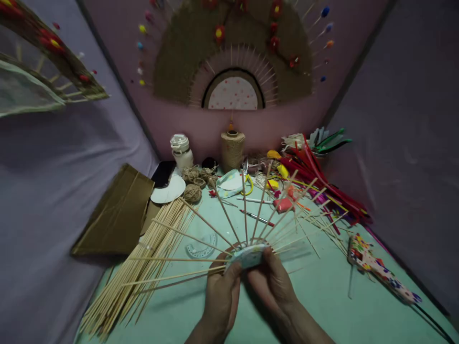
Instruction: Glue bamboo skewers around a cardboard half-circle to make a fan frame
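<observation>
Between my two hands I hold a small half-round base [250, 258] covered in pale patterned fabric, with several thin wooden sticks [245, 210] spreading from its curved edge like a fan. My left hand [223, 289] grips its left end, the thumb over the front face. At the right end my right hand [274, 282] pinches it, thumb on top and fingers behind or below. The fan is raised over the pale green table [172, 310]. A clear protractor [201, 246] lies just behind the left sticks.
Bundled loose sticks [143, 258] lie left, beside folded cardboard [114, 215]. Twine balls [192, 193], a jar [181, 152], a twine spool [233, 150] and yellow-handled scissors [248, 184] line the back. Red strips [322, 184] and a patterned corded tool [382, 272] are right. A decorated fan [233, 52] hangs behind.
</observation>
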Demonstrator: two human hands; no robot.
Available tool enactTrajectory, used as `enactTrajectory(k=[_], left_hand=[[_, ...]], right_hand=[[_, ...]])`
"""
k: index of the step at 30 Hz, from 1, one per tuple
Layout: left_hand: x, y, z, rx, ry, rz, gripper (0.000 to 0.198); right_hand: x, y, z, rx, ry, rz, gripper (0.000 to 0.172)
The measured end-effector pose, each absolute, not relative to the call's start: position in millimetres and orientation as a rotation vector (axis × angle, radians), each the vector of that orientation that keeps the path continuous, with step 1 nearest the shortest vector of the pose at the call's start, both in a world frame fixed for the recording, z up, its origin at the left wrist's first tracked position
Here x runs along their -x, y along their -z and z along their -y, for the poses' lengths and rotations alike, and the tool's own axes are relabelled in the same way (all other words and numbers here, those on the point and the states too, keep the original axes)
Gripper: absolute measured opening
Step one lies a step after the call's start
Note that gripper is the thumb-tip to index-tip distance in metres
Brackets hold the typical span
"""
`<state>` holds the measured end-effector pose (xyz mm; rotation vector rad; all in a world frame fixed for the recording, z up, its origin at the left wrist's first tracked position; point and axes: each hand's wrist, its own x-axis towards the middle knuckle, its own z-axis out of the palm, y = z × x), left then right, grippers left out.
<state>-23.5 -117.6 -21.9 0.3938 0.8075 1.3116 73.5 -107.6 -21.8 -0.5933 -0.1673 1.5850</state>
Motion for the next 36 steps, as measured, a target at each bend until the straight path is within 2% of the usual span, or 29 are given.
enactTrajectory(k=[7, 9, 14, 20, 30, 36], left_hand=[[28.4, 26.7, 118.7, -0.370, -1.357, -0.874, 0.033], [30.0, 26.2, 117.9, -0.332, -1.400, -0.884, 0.034], [27.7, 22.5, 115.5, -0.264, -1.376, -0.818, 0.055], [22.8, 20.7, 114.7, -0.271, -1.341, -0.774, 0.032], [21.6, 20.5, 113.4, -0.360, -1.307, -0.724, 0.042], [29.9, 21.0, 105.4, -0.205, -1.300, -0.682, 0.042]], right_hand=[[-73.5, 22.0, 111.8, 0.621, -1.697, 0.055, 0.041], [-72.0, 21.2, 111.7, 0.636, -1.717, 0.087, 0.036], [-69.1, 23.4, 106.9, 0.680, -1.695, 0.124, 0.023], [-70.0, 29.4, 105.4, 0.700, -1.648, 0.165, 0.022], [-72.6, 33.6, 103.0, 0.723, -1.681, -0.019, 0.021], [-66.4, 26.4, 113.3, 0.683, -1.653, 0.078, 0.023]])
